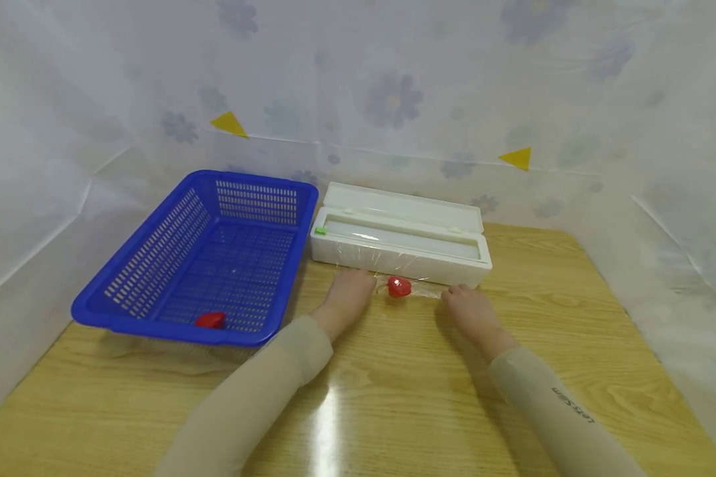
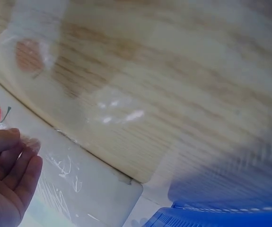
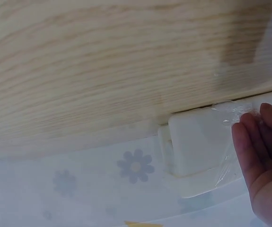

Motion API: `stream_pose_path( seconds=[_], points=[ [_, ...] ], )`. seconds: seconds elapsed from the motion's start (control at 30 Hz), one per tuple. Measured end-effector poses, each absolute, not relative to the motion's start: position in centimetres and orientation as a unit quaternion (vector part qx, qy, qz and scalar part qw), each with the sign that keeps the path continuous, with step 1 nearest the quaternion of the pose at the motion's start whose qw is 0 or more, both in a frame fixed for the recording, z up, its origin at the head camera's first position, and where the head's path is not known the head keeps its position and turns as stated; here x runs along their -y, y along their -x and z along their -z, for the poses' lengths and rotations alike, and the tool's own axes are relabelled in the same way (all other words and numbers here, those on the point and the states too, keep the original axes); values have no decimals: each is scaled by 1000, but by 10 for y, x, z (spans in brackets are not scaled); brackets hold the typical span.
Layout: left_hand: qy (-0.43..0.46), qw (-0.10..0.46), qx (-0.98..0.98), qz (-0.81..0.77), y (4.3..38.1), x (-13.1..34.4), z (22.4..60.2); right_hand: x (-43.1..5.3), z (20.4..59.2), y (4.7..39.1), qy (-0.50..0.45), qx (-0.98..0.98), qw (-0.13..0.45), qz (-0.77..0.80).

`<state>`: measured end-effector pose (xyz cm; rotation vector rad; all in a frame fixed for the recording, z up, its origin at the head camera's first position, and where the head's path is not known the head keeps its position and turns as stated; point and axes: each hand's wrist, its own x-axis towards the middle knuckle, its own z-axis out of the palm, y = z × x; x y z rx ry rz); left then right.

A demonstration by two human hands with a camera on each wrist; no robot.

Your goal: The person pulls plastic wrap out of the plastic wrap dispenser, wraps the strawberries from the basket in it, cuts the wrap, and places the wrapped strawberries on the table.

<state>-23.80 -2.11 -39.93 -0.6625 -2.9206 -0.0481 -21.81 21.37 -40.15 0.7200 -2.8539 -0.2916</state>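
Pinching a bunched strip of clear plastic film (image 1: 426,290) in the left hand (image 1: 349,296) and its other end in the right hand (image 1: 470,308): two hands in all, both drawn narrow on the film. Between them, caught in the film above the worktop (image 1: 382,411), one glossy red rounded fruit-like piece with a thin green stem (image 1: 399,287). Stem pointing to nine o'clock in the head view, toward the left hand; film strip running lengthwise from nine o'clock to just past three. Too rounded for a sure long axis of its own. Cannot tell how fully wrapped, or whether touching the worktop. Cut off by the left edge in the left-wrist view.

Next outward, at twelve o'clock from the red piece: one long white rectangular box (image 1: 453,270), with one white lid (image 1: 402,207) tipped back and one small green tab (image 1: 320,230) at the nine o'clock end. More film lying across the front face, its edges hard to make out.

Toward nine o'clock: one blue rectangular slotted plastic basket (image 1: 193,336), holding a second red piece (image 1: 211,320), partly hidden behind the near rim; direction unclear. Farther back, at eleven and two o'clock, two yellow triangles (image 1: 229,124) on a white flower-printed sheet (image 1: 394,53); a third yellow patch cut off at the left edge.
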Motion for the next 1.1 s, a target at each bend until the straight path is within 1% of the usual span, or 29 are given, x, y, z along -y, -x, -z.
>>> stream_pose_path(
  seconds=[0.23,0.37,0.47,0.57,0.73,0.87,0.93,1.0,1.1],
  points=[
    [208,54,977,12,239,21,398,-214,404,220,-241,962,95,87],
    [212,48,976,10,237,21,396,-216,407,221,-229,963,120,69],
    [218,47,975,6,236,22,395,-215,408,221,-221,959,166,59],
    [221,51,974,1,234,21,394,-211,408,220,-223,944,231,69],
    [219,56,974,4,233,21,393,-203,409,223,-253,899,340,111],
    [224,63,973,0,233,21,393,-200,411,227,-274,869,396,115],
    [225,64,972,-3,233,21,393,-200,412,229,-282,861,406,116],
    [221,64,973,-5,232,21,393,-202,412,229,-287,862,401,119],
    [216,66,974,-6,232,22,392,-204,412,227,-286,879,359,131]
  ],
)
